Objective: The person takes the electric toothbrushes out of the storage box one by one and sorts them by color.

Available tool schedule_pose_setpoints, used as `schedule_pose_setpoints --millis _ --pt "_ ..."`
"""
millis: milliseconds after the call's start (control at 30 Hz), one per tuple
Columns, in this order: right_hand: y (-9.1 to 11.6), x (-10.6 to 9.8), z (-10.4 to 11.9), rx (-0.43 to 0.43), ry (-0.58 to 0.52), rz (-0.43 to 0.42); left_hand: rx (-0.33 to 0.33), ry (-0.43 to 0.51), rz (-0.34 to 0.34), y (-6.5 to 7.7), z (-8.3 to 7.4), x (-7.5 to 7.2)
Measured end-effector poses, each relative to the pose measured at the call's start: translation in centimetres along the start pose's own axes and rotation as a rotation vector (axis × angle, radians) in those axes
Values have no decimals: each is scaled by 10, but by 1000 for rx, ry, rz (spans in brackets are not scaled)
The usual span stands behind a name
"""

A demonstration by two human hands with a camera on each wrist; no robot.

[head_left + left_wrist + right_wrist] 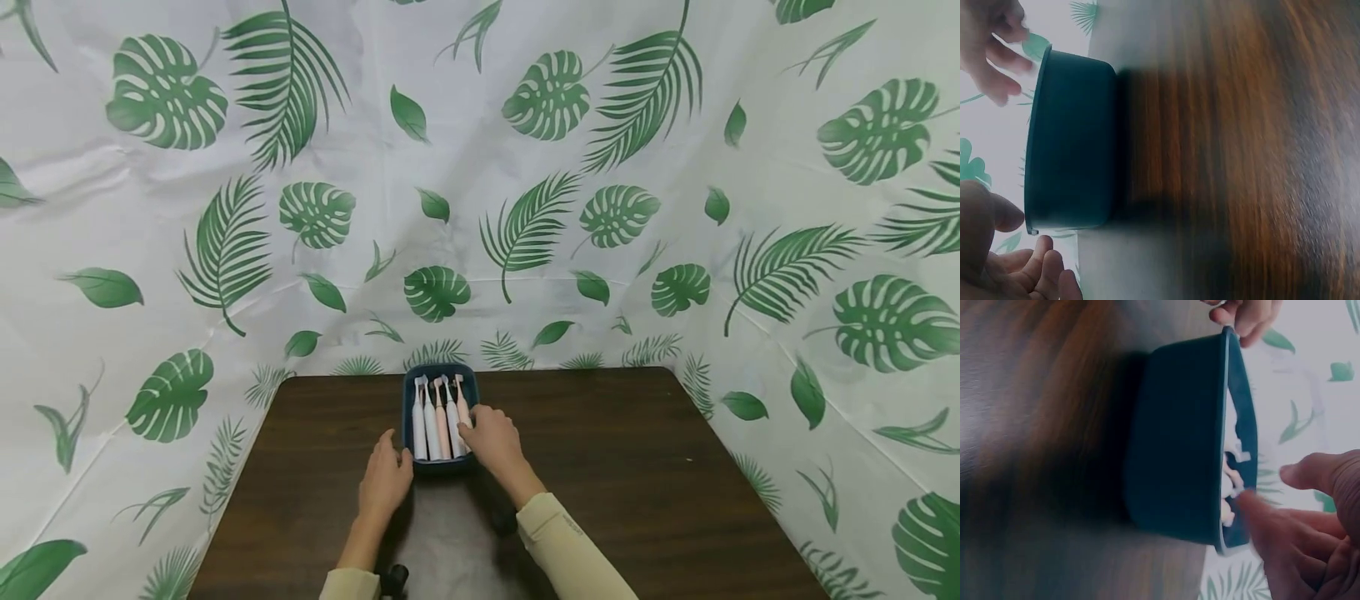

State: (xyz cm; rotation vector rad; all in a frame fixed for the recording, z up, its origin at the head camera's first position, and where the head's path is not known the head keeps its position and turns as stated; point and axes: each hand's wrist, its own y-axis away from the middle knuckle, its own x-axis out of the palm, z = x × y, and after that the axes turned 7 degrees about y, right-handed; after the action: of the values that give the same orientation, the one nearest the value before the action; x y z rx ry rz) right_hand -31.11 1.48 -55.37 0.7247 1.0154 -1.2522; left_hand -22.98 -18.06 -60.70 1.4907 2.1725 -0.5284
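Nearest: pale cream sleeves, left one [350,583] and right one [570,542], each behind its hand. Black gadget [397,577] by the left wrist.

Left hand [386,479]: relaxed, released, fingers apart and slightly bent, beside the near left corner of a dark blue-green bin [441,468]. Thumb right at the rim; contact or tiny gap, cannot tell.

Right hand [495,437]: also released, thumb well apart from fingers, reaching over the bin's right side. Index finger blurred in right wrist view; cannot tell if it touches a brush.

Bin sits between the two hands, upright on the table, just right of the left hand and just left of the right one. Inside, five toothbrushes [443,433] lie side by side, handles toward the person, heads pointing away. Order from left-hand side to right-hand side: white, white, pink, white, pink. The last pink one is closest to the right thumb.

Dark wood-grain table [637,500] under both hands, stretching out to either side.

Farthest, beyond both hands: white backdrop [450,150] with green leaf prints, wrinkled, also along the sides.
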Motion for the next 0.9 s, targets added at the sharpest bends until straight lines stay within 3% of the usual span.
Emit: schedule_pose_setpoints --millis 267,500,600,767,900 --pt "-20 7 13 18 115 28 3 52 -7 -7 0 7" --pt "-28 12 21 15 262 40 44 -2 -40 -33 45 41" --pt "-30 15 22 42 307 75 58 5 -47 -35 50 46" --pt "-34 17 23 63 340 140 66 20 -57 -30 48 42" --pt "-39 15 22 101 306 235 72 43 -52 -25 40 35"
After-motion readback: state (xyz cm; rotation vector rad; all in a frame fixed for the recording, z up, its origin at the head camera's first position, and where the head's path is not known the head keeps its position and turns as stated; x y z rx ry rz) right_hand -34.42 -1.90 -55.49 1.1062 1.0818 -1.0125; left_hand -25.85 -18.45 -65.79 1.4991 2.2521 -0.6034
